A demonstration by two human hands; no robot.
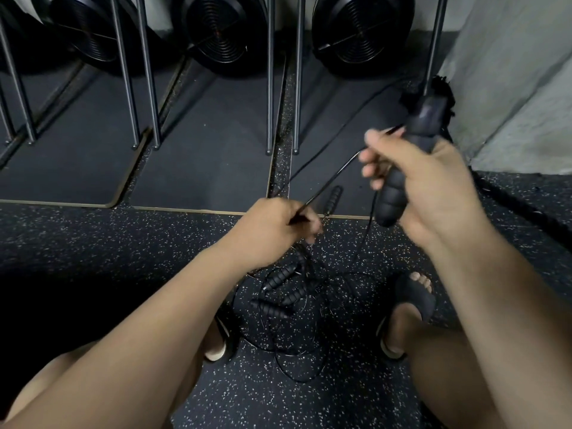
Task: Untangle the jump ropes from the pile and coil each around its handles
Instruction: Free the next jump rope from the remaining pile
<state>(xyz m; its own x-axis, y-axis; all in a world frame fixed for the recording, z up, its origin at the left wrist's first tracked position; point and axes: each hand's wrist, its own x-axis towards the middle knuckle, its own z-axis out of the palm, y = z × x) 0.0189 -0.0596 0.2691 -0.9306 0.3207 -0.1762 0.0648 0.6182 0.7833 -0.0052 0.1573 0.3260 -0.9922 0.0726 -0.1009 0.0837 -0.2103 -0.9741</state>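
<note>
Right hand raised, fingers curled tight round a black handle. The handle's lower end is ribbed, foam-like and bulbous, the upper part smoother; can't tell if it is one handle or two stacked. Thin black glossy cord runs taut from the right fingertips down-left to the left hand. The left hand is fisted with the fingers together, pinching the cord; the knuckle area is blurred.

Pile sits on the floor between the feet, below the left hand. It is several ribbed, tapered black handles lying crossed, with wiry cord loops spread round them in loose circles.

Loose handle, ribbed, lies on the edge of a mat, just beyond the left hand.

The floor is dark rubber with white speckles. The mats are smooth, dark and flat, with rounded corners and pale edges. Black moulded sandal on the right foot, beside the pile. Shiny round metal legs stand on the mats. Rough grey wall at right.
</note>
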